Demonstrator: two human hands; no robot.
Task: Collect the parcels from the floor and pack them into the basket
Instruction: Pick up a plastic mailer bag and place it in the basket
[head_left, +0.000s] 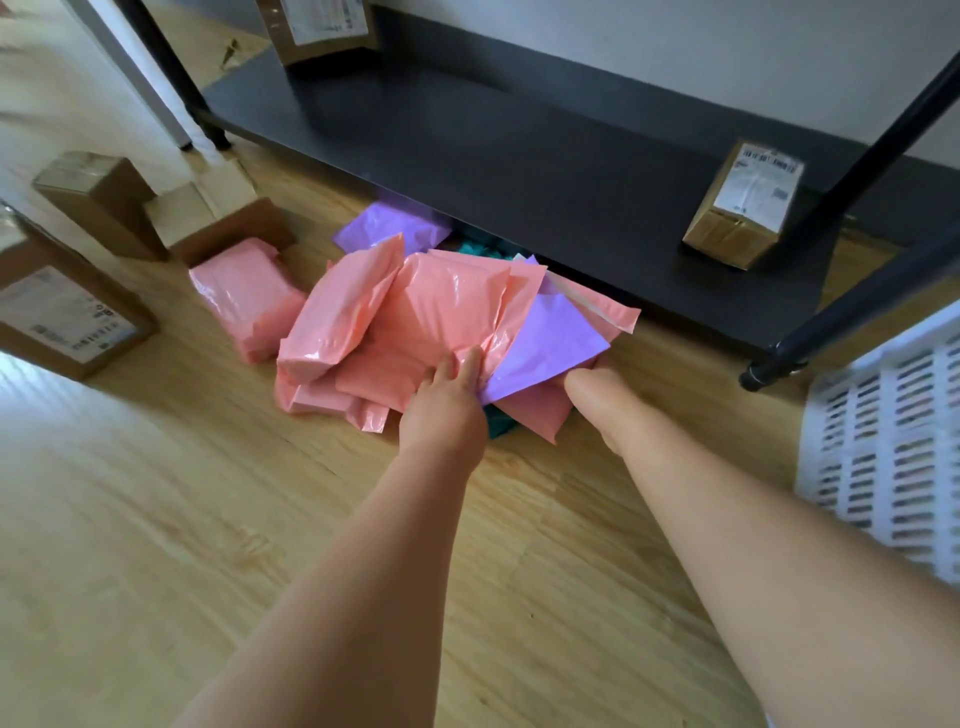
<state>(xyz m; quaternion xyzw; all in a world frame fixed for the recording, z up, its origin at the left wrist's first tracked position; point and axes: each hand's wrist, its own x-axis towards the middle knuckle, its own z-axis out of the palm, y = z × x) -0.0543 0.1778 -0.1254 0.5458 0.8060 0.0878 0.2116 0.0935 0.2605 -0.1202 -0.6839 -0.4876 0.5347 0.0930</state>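
Your left grip (447, 400) pinched a pink parcel (441, 312); your right grip (597, 395), state unclear, reached under the purple parcel (550, 338). Roughly six pink, two purple; shelf (519, 150) overhanging behind, basket (883, 441) right.

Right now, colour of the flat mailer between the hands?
Purple mailer, clearest in the head view.

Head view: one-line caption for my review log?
Both hands gather pink and purple parcels piled on the floor beside a white basket.

shipping labels (753, 184) on boxes, print unreadable
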